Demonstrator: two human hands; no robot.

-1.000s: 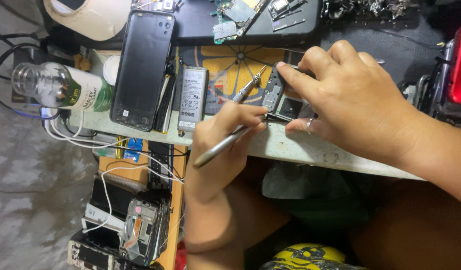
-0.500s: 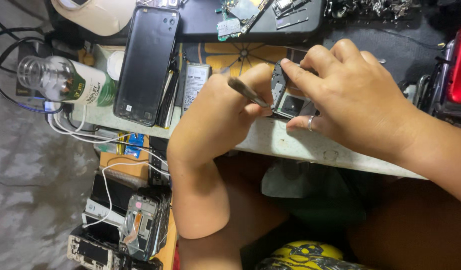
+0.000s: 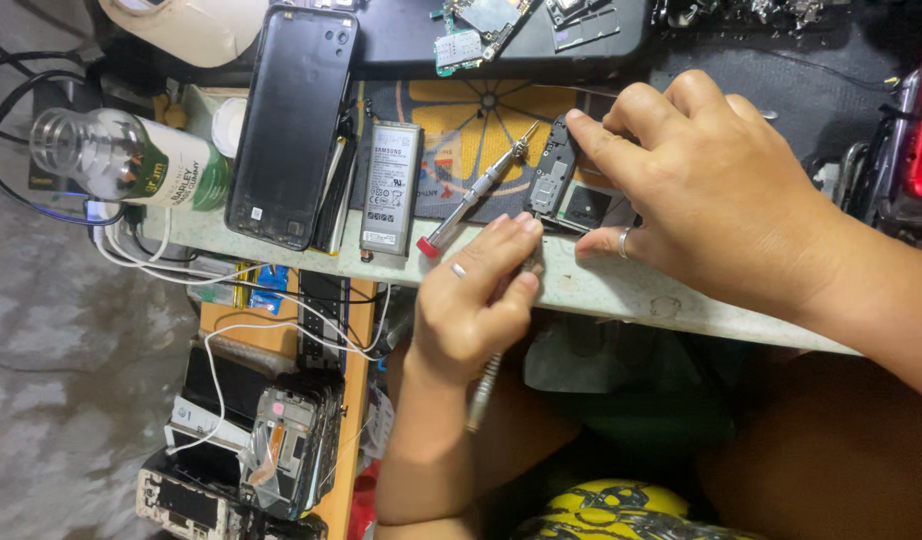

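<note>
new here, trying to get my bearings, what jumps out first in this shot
Two hands meet mid-bench: the right hand pins a small dark phone part, and the left hand grips a slim tool. Left of them lie a screwdriver, grey battery and black back cover.

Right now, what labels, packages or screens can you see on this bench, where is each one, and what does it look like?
Battery: flat grey rectangle with a printed label, centre-left on the bench, beside the dark phone back cover.
Bottle: clear, lying on its side at the left edge, green and white label.
Phone stack: lower left, below the bench, screens dark.
</note>
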